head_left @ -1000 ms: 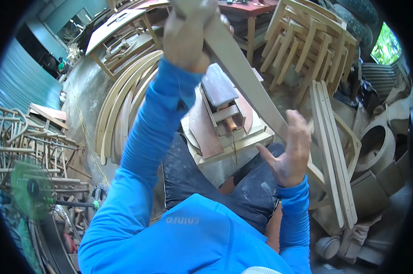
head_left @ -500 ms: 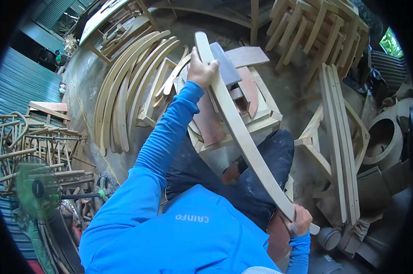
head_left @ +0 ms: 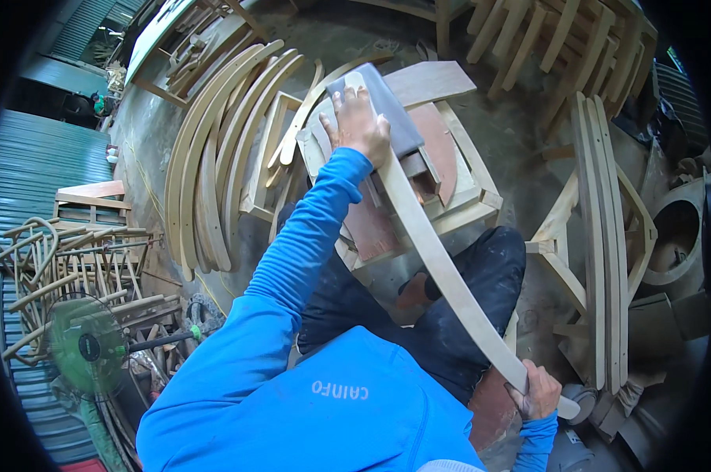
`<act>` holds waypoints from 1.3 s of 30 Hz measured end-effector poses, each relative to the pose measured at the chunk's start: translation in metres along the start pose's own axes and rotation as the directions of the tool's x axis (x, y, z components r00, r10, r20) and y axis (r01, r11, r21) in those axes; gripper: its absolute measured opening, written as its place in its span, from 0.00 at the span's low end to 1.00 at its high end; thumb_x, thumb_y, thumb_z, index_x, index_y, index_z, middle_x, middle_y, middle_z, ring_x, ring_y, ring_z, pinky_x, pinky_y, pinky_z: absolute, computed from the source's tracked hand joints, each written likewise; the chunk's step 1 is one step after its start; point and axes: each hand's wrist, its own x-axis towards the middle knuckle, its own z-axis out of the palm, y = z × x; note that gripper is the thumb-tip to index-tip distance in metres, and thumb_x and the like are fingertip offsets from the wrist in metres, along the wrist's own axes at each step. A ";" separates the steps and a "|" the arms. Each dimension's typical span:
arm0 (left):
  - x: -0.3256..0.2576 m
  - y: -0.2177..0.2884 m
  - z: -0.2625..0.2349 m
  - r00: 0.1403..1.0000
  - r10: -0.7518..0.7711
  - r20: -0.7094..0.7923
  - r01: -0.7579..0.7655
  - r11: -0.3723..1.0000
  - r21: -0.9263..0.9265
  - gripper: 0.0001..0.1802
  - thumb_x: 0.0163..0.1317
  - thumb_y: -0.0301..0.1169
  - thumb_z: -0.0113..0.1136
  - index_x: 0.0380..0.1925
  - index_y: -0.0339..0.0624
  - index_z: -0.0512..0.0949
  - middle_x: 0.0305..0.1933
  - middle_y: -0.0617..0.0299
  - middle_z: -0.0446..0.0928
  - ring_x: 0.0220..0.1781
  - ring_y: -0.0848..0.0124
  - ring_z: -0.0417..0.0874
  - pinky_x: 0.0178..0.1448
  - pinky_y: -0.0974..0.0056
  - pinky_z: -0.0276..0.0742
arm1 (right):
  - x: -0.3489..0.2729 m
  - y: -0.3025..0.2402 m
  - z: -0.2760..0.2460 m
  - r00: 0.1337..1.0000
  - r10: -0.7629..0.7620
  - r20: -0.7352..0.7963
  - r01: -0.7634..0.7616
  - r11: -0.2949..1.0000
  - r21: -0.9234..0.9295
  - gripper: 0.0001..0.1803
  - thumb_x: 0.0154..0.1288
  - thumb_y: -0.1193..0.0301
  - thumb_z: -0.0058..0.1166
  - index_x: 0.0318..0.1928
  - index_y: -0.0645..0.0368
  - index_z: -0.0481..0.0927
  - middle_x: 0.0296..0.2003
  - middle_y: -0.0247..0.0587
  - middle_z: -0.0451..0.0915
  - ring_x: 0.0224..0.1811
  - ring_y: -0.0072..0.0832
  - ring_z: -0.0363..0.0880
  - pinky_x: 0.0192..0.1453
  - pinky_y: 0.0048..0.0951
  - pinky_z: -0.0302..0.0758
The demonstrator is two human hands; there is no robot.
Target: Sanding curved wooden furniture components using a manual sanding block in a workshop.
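Observation:
A long, gently curved wooden slat slants across my lap from upper left to lower right. My left hand lies on its far end with the fingers spread, palm down. Beneath that end is a grey flat-topped block, set on a low wooden stand. My right hand is closed round the slat near its lower right end, with the rounded tip sticking out past the fingers.
Several curved wooden pieces stand grouped at the left. Long straight-looking slats rest on a wooden frame at the right. Stacked wooden frames fill the far right. A green fan stands at the lower left.
The slat's far end has come down over the grey block. My left hand has gone from gripping the slat to lying spread on it. My right hand has shifted slightly right.

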 end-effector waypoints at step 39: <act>-0.006 0.010 0.002 1.000 -0.012 -0.003 0.012 1.000 0.008 0.44 0.68 0.45 0.52 0.81 0.43 0.51 0.83 0.37 0.47 0.87 0.45 0.40 0.83 0.30 0.30 | -0.001 0.014 0.004 0.994 -0.108 0.029 0.105 0.990 0.097 0.44 0.51 0.60 0.74 0.69 0.55 0.73 0.31 0.45 0.76 0.30 0.44 0.79 0.31 0.43 0.75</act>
